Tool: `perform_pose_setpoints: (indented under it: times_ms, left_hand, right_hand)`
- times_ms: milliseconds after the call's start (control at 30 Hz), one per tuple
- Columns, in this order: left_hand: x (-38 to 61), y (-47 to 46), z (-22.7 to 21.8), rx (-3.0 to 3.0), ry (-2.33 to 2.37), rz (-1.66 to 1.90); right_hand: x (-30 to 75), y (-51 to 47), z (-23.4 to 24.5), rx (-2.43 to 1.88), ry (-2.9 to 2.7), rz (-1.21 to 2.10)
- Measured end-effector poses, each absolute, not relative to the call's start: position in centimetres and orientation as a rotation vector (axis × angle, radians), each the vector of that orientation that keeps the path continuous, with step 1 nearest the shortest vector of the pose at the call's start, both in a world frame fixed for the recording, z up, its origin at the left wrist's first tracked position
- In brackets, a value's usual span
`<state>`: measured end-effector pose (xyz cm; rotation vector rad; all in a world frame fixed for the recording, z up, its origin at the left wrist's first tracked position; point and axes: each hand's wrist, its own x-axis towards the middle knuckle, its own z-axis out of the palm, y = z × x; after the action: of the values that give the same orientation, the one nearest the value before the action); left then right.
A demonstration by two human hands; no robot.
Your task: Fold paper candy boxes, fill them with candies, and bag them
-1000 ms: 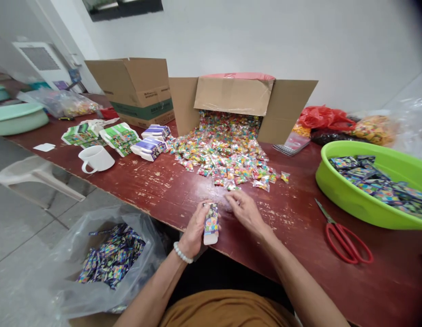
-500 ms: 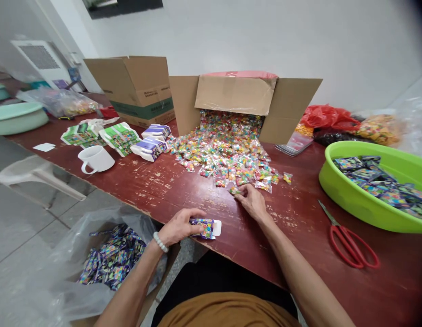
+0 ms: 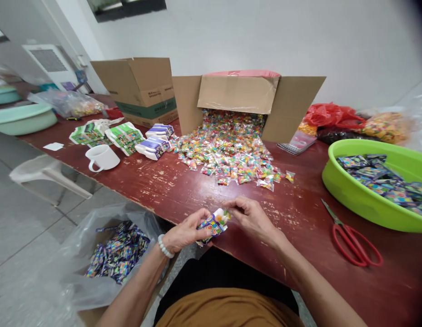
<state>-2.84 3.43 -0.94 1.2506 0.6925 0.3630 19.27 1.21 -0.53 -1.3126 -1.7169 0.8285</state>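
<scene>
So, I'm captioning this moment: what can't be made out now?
All in the head view:
Small box: inside, hidden by its walls and the candy packet at its mouth.
Left hand: some fingers, partly hidden by the small box.
Green basin: right end, cut off by the picture's edge.
Carton with green band: lettering, too small and blurred to read.

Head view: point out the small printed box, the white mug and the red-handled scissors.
Small printed box [image 3: 215, 225], head view: printed face.
White mug [image 3: 108, 160], head view: outer wall.
Red-handled scissors [image 3: 338, 222], head view: around the pivot.
</scene>
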Motion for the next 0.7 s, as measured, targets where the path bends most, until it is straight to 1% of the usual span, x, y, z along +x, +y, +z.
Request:
perform_pose_setpoints:
  times_ms: [67,133,233,333,400,500,600,700]
  left_hand:
    - [-2.1,3.1,-1.0,1.25,0.664,0.352]
    - [-1.4,2.6,-1.2,1.223,0.651,0.39]
    - [-0.6,2.1,-1.2,1.162,0.673,0.502]
    - [-0.3,1.6,-0.9,1.157,0.71,0.59]
    - [-0.2,1.4,-0.6,1.181,0.735,0.619]
    - [0.0,1.2,-0.3,1.155,0.74,0.661]
    - [0.4,1.4,-0.4,0.931,0.743,0.724]
    - [0.6,1.6,-0.7,0.717,0.759,0.747]
  right_hand:
    - [18.8,1.0,-0.2,-1.286,-1.794,0.812]
    - [18.4,0.8,-0.1,-1.281,-1.787,0.88]
    - [18.3,0.9,-0.3,-1.271,-1.518,1.052]
    - [18.5,1.2,-0.5,-1.272,-1.24,1.108]
    - [18.4,1.3,-0.5,-1.262,-1.184,1.145]
    - [18.0,1.0,-0.1,-1.21,-1.157,1.298]
    - [17.8,0.6,0.3,-1.157,-1.05,1.44]
    - [17.8,0.2,0.3,-1.115,-0.997,1.48]
